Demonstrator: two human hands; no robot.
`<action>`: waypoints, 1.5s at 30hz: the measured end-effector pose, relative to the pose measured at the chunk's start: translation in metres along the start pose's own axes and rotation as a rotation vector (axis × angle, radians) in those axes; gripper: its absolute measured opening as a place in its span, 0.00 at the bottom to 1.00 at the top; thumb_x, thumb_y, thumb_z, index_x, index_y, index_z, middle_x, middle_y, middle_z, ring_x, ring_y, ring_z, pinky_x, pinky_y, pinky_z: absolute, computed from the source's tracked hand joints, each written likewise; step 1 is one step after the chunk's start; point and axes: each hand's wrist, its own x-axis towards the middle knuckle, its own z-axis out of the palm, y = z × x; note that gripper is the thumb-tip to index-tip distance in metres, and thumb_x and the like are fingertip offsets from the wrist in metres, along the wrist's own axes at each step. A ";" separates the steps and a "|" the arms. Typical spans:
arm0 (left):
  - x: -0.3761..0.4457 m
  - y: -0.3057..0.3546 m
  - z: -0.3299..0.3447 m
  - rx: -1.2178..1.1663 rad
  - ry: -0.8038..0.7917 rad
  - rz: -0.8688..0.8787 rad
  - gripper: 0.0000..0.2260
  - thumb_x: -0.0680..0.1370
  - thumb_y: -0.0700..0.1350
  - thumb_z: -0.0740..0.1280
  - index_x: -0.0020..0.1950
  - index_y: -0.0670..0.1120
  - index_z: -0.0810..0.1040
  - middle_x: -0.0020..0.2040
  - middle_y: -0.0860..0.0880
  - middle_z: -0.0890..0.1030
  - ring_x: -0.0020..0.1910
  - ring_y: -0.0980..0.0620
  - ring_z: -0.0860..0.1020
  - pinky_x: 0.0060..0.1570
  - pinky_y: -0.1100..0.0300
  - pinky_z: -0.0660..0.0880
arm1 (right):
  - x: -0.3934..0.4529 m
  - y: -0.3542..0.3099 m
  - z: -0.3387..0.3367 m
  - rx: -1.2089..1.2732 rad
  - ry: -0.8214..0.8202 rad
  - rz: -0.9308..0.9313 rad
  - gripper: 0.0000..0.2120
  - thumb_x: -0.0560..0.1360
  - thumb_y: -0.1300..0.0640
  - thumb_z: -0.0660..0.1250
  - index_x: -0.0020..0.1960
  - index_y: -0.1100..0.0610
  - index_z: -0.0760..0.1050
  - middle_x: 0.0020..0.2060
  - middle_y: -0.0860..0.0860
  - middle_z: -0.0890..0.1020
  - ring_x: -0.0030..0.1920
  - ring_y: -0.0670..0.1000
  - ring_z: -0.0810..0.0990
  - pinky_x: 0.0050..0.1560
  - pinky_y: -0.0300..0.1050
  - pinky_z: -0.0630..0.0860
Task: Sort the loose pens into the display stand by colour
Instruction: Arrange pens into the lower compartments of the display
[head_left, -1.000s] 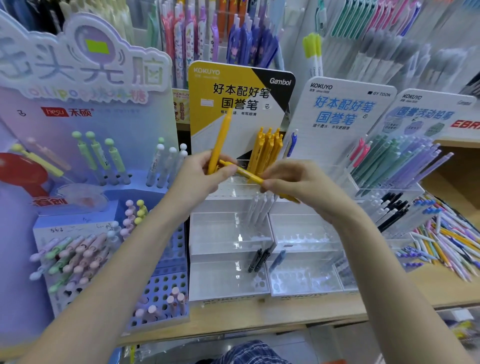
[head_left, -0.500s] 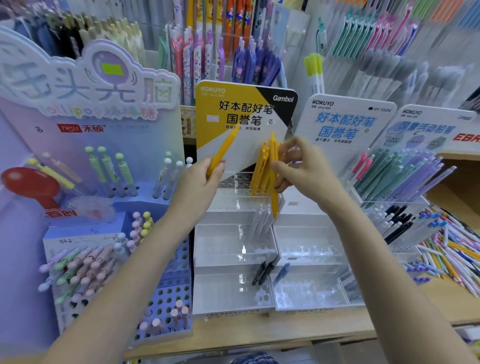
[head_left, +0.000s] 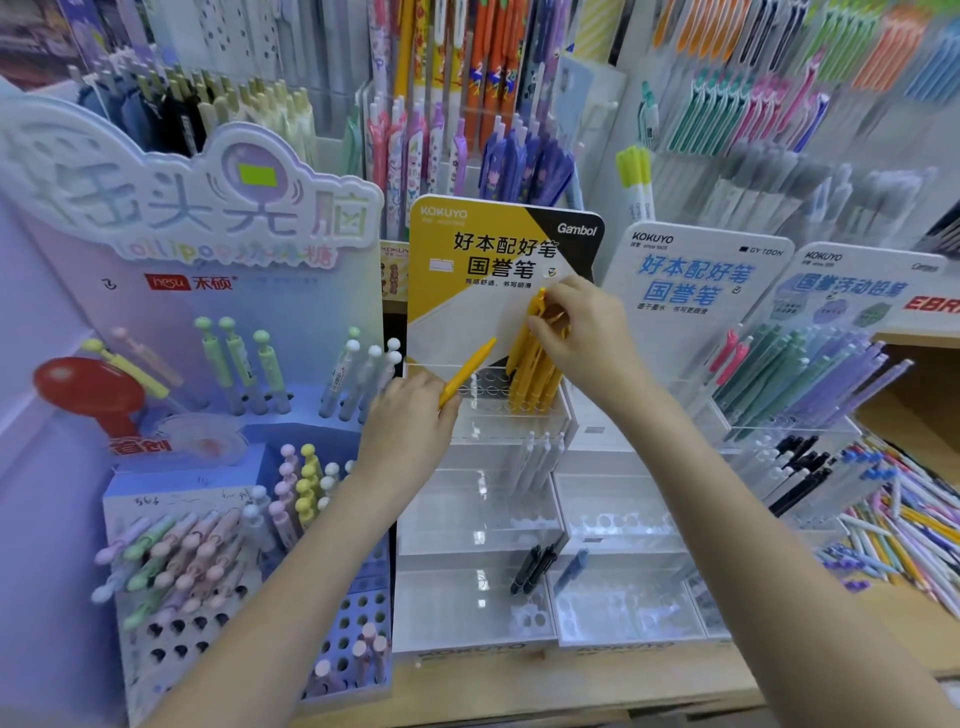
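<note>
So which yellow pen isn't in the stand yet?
The single yellow pen gripped in the left hand; the other yellow pens stand slotted in the top tier.

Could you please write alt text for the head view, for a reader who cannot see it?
At a shop's pen display, the right hand pinches the tops of yellow pens standing in the top tier of a clear stand, while the left hand holds one more yellow pen. White and dark pens stand in lower tiers.
</note>
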 end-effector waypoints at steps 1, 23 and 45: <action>-0.001 -0.001 0.001 -0.006 0.002 0.003 0.11 0.79 0.47 0.60 0.38 0.45 0.71 0.40 0.46 0.74 0.41 0.46 0.72 0.36 0.57 0.60 | -0.001 0.001 0.004 -0.044 0.019 -0.015 0.05 0.73 0.62 0.67 0.42 0.66 0.77 0.46 0.59 0.78 0.47 0.58 0.74 0.47 0.46 0.70; -0.003 -0.001 0.003 0.000 0.002 -0.019 0.11 0.80 0.47 0.59 0.42 0.44 0.74 0.43 0.46 0.76 0.42 0.48 0.69 0.40 0.57 0.62 | -0.001 -0.010 0.028 -0.262 0.027 0.223 0.13 0.72 0.48 0.69 0.45 0.59 0.80 0.56 0.53 0.70 0.60 0.56 0.64 0.59 0.51 0.62; -0.009 0.012 -0.014 -0.159 0.046 0.078 0.10 0.79 0.46 0.60 0.47 0.42 0.78 0.46 0.49 0.78 0.52 0.50 0.70 0.51 0.58 0.66 | -0.013 -0.022 -0.008 0.212 -0.045 0.141 0.12 0.74 0.52 0.69 0.54 0.56 0.80 0.43 0.49 0.77 0.43 0.41 0.74 0.44 0.26 0.67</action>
